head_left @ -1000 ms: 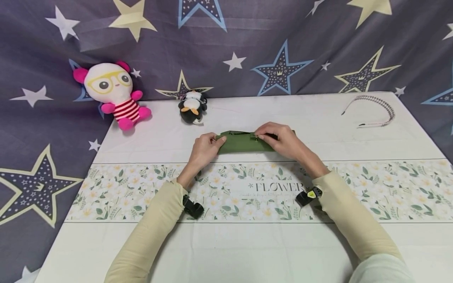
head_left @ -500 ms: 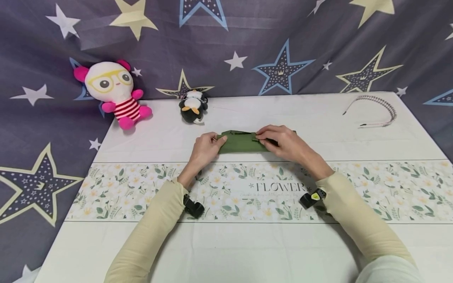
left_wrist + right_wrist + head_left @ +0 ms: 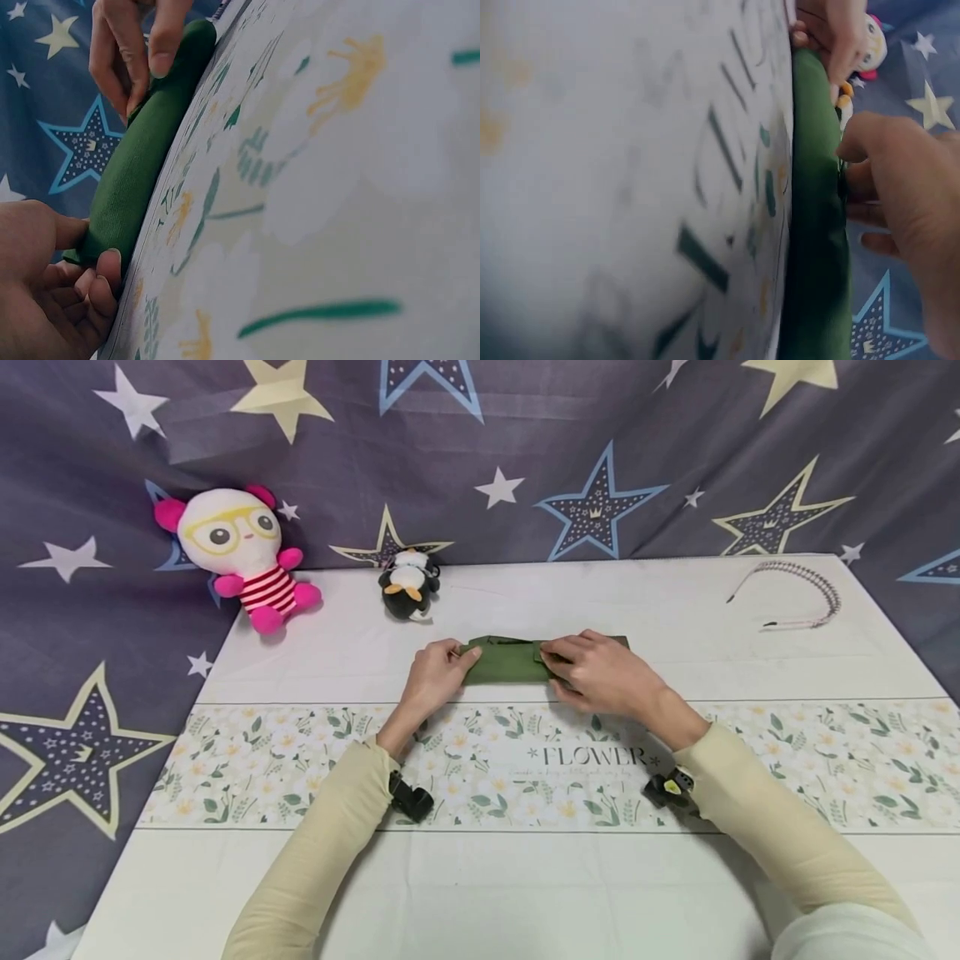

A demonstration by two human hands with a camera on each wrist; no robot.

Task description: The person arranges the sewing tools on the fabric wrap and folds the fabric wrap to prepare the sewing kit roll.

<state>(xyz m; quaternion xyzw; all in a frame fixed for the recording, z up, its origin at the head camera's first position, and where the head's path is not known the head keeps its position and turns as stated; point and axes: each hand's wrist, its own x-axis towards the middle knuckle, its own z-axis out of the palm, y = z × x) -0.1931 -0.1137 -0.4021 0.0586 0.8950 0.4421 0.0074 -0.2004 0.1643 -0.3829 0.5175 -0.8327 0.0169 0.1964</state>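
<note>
A long, flat green case (image 3: 506,667), apparently of soft material, lies across the table behind the printed floral band. My left hand (image 3: 435,675) grips its left end, thumb in front and the other fingers behind or under it. Near the middle of the top edge, my right hand (image 3: 611,672) pinches a small tab (image 3: 537,652) with its fingertips. The left wrist view shows the green case (image 3: 142,161) running between both hands, its near end between thumb and fingers. In the right wrist view, the right fingers (image 3: 862,142) sit at the case's upper edge; the tab is hidden there.
A pink-and-white plush toy (image 3: 255,560) sits at the back left, beside a penguin plush (image 3: 408,585). A thin headband (image 3: 821,589) lies at the back right. A star-patterned curtain (image 3: 480,452) hangs behind the white-covered table (image 3: 465,885).
My right hand has turned and lowered around the tab, its lower fingers now in front of the case, showing more of the right end. The left hand keeps its hold.
</note>
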